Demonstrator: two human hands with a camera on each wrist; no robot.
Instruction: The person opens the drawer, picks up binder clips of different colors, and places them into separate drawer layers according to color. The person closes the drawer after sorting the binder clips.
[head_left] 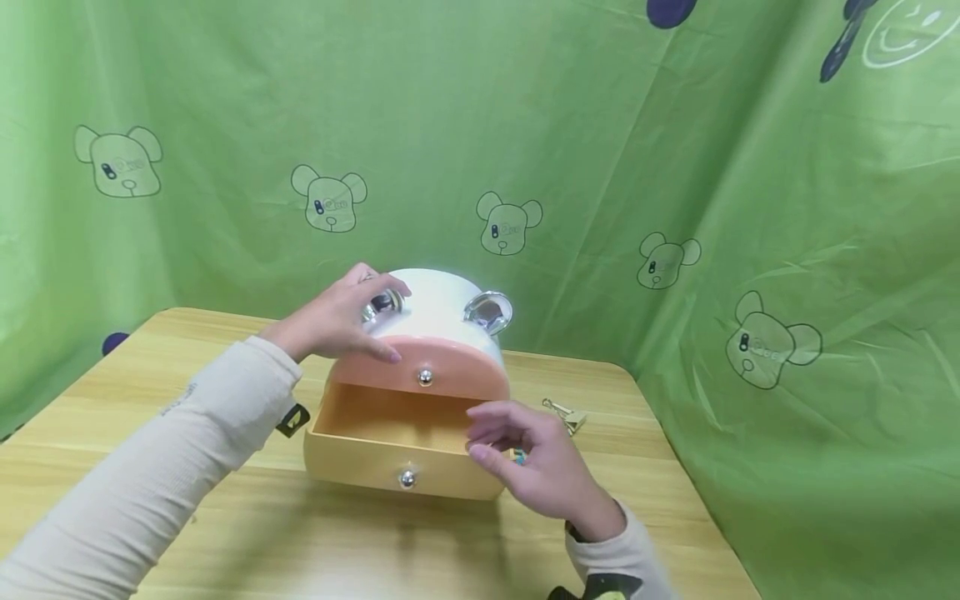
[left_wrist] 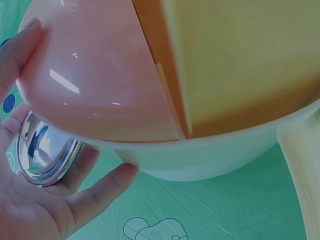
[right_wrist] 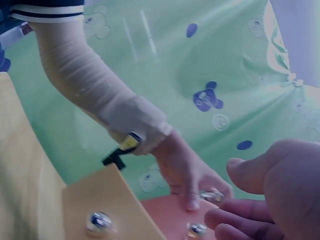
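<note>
A small bear-shaped drawer box (head_left: 442, 304) with a white body and silver ears (head_left: 489, 312) stands on the table. Its pink upper drawer (head_left: 465, 367) is closed. The yellow lower drawer (head_left: 352, 471) is pulled out, and the part of its inside that shows holds nothing. My left hand (head_left: 337, 317) holds the box's upper left corner around one ear (left_wrist: 47, 150), thumb on the pink front and fingers on the white body. At the right end of the lower drawer, my right hand (head_left: 536, 458) has loosely bent fingers and nothing in its grasp.
Small gold-coloured pieces (head_left: 566, 415) lie on the wooden table (head_left: 247, 517) right of the box. A bit of something teal (head_left: 519, 456) shows behind my right hand. Green cloth (head_left: 420, 125) with bear prints hangs behind the table and along its right side.
</note>
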